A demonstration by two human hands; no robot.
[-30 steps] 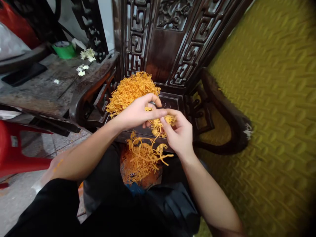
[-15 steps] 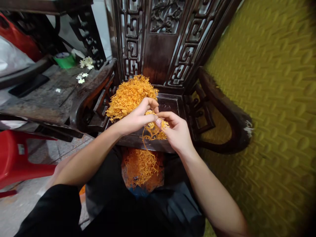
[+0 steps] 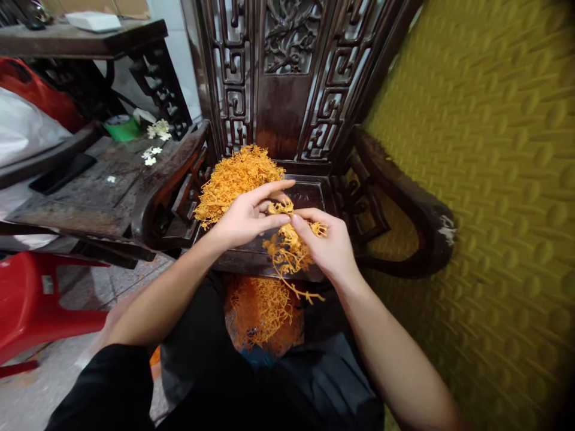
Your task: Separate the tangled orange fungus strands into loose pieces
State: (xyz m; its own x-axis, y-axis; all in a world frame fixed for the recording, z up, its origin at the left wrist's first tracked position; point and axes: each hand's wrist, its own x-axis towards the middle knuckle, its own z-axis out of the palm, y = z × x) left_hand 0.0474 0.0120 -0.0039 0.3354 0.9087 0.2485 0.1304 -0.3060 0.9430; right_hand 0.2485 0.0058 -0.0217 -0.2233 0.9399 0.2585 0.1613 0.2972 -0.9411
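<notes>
Over the dark wooden seat, my left hand (image 3: pixel 249 212) pinches an orange plastic-looking sprig (image 3: pixel 281 208) with the thumb, while its index finger points outward. Close beside it, my right hand (image 3: pixel 327 239) holds part of the same orange material between thumb and index finger, and the fingertips of both hands nearly meet. Orange petal-like tips stick out past the right fingers. Below hangs a loose tangle (image 3: pixel 290 254) with a long thin strand trailing from it. A big heap of orange sprigs (image 3: pixel 240 179) lies on the seat behind my left hand.
Between my knees sits a clear bag of orange sprigs (image 3: pixel 265 311). Carved chair arms (image 3: pixel 404 197) curve on both sides. At left, a dark wooden side surface (image 3: pixel 108 191) carries green tape (image 3: pixel 122 127) and small white flowers (image 3: pixel 153 155). A red plastic stool (image 3: pixel 27 299) stands below it.
My left index finger has stretched out and my right hand has shifted slightly right. The tangle hangs lower and further right, its long strand now swinging right. The view has tilted up slightly.
</notes>
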